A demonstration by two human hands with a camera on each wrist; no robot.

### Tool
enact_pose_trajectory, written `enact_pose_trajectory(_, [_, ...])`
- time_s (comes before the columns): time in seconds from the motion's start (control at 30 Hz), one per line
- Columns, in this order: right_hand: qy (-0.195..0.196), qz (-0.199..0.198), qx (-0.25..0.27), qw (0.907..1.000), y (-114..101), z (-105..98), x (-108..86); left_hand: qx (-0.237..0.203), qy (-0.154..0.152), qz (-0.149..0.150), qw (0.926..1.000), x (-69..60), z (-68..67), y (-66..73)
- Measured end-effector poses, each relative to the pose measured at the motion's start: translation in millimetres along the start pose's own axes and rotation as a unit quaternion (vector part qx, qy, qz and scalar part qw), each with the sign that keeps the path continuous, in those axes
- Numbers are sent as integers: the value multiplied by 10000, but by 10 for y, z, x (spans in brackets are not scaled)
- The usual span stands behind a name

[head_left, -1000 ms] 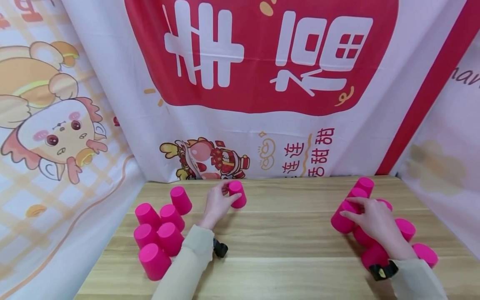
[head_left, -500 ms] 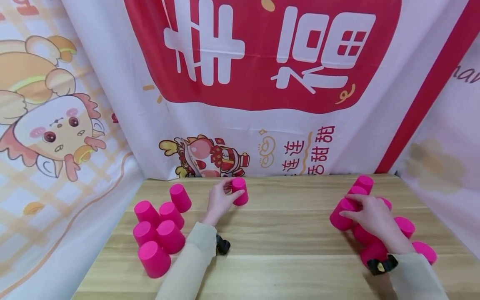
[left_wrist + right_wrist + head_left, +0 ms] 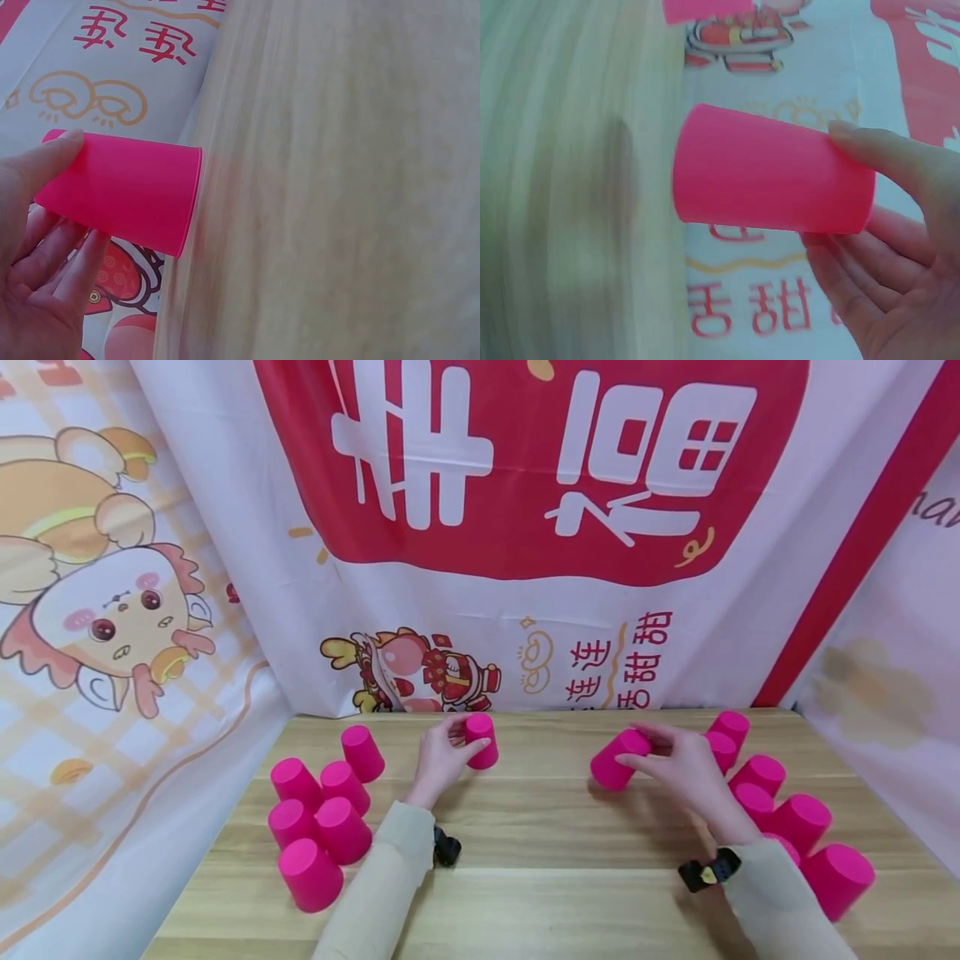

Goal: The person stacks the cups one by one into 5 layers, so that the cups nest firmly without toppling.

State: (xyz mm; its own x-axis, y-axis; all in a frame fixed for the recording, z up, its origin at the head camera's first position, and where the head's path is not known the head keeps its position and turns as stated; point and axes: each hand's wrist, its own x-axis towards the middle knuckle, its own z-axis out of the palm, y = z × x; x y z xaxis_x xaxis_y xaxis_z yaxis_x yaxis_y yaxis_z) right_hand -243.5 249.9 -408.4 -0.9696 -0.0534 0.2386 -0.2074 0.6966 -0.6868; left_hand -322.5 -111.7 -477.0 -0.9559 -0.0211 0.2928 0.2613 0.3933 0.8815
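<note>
- Clearly, both hands are pinching pink cups near the far part of the wooden surface [image 3: 555,885]; the two held cups are apart, with bare wood between them.
- The left hand [image 3: 437,762] pinches the left cup [image 3: 482,743] between thumb and fingers; this cup is upright, wide end down, near the far edge; in the left wrist view the thumb lies on one side and the fingers on the other.
- The right hand [image 3: 684,766] pinches the right cup [image 3: 620,760] around its narrow end; this cup is tilted, its wide end low and toward the left; a shadow falls on the wood near it; whether its rim touches the surface, I cannot tell.
- Six pink cups [image 3: 342,829] are grouped at the left, narrow ends up; five are close together, and the sixth is just behind them.
- More pink cups [image 3: 801,822] are grouped at the right, beside and beyond the right forearm; one is partly hidden by the sleeve [image 3: 783,902].
- Each wrist carries a black device [image 3: 447,847]; behind the surface hangs a white cloth [image 3: 450,602] with a red panel, large white characters and a cartoon figure.
</note>
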Motion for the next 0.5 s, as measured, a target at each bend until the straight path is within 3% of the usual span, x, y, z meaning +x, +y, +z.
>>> enact_pose_trajectory(0.3, [-104,205,901,9957,-92,454,213,-84,-14,8,10000,11,4,-31])
enact_pose_trajectory(0.5, [-178,-4,985,9950,-203,677,301,-38,-5,-18,10000,15,-3,-12])
